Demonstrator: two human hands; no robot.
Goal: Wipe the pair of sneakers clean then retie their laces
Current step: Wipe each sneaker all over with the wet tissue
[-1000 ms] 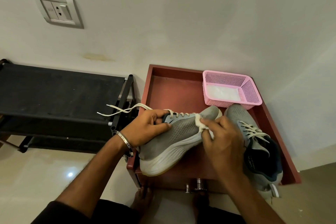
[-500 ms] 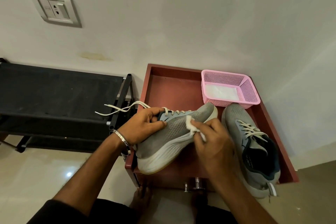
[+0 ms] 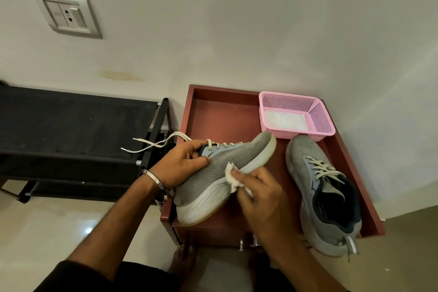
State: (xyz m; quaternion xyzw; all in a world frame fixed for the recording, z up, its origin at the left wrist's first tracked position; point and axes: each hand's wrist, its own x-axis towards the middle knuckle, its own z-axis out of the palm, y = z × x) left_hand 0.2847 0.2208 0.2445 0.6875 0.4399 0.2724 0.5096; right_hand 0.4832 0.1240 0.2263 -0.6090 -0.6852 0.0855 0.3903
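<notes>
Dim warm light, wide-angle edge warp, floor (image 3: 88, 230) glare

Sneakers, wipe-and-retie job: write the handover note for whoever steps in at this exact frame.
Left hand grips the held sneaker at its collar, tilted over the red table.
Right hand pinches a white wipe against that sneaker's side.
Its laces hang loose to the left.
The other sneaker lies on the table, laces loose, beside the pink basket.
Done: none visibly finished.
Left: finish this wipe, wipe the other, retie both.
</notes>
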